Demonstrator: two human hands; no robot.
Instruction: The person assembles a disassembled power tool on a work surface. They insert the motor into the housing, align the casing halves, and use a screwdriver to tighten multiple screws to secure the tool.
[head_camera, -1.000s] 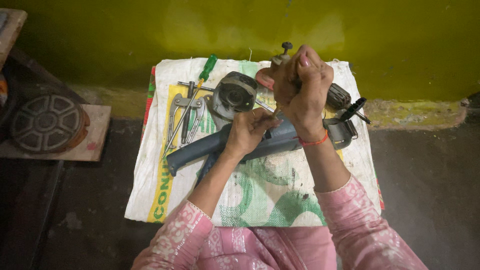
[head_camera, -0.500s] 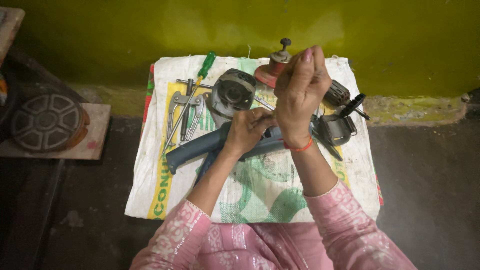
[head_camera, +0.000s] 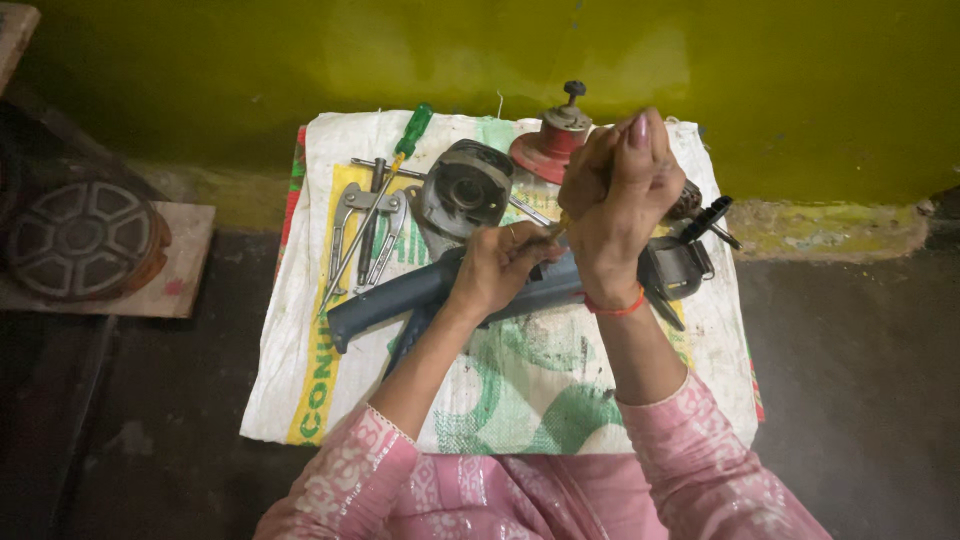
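Both hands meet over the blue tool body (head_camera: 420, 290). Left hand (head_camera: 495, 268) presses down on that body, fingers curled around it. Right hand (head_camera: 615, 195), raised just beside, is fisted around a screwdriver (head_camera: 553, 228) whose yellowish shaft pokes out toward the left hand.

blue-grey tool body (head_camera: 420, 292) | long, lying slantwise on woven sack | left end low, right end raised
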